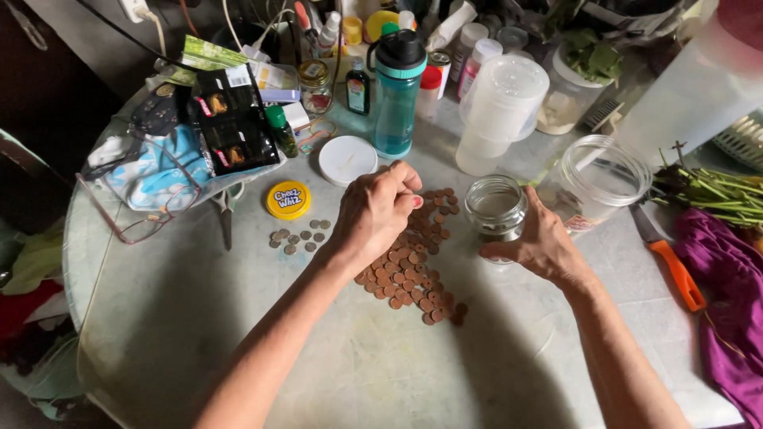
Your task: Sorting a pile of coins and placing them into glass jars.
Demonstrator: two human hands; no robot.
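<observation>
Down on the pale round table (238,334), the left hand (380,213) hovers over a spread of copper-coloured coins (413,266), its fingers curled and drawn together, the thumb and forefinger pinched at the tips; whether a coin sits between them cannot be told from this view. The coins lie flat in a loose band running from just under that hand toward the near edge of the table. Just beside the band, the right hand (543,242) cups the near side of a small clear glass jar (495,208), fingers wrapped against its wall and the thumb at its base; the jar stands upright, its mouth open. A smaller cluster of silver-grey coins (300,237) lies apart to the left of the left hand, near a yellow round lid (288,199) and a white round lid (347,160). Behind the hands stands a teal drinking bottle (396,91) with a black cap, and beside it an upturned clear plastic container (501,111). Another clear plastic tub (600,181) sits to the right of the jar, and an orange-handled knife (671,266) lies beyond the right wrist, next to purple cloth (727,278). A pair of glasses (139,208) rests at the table's left edge.
</observation>
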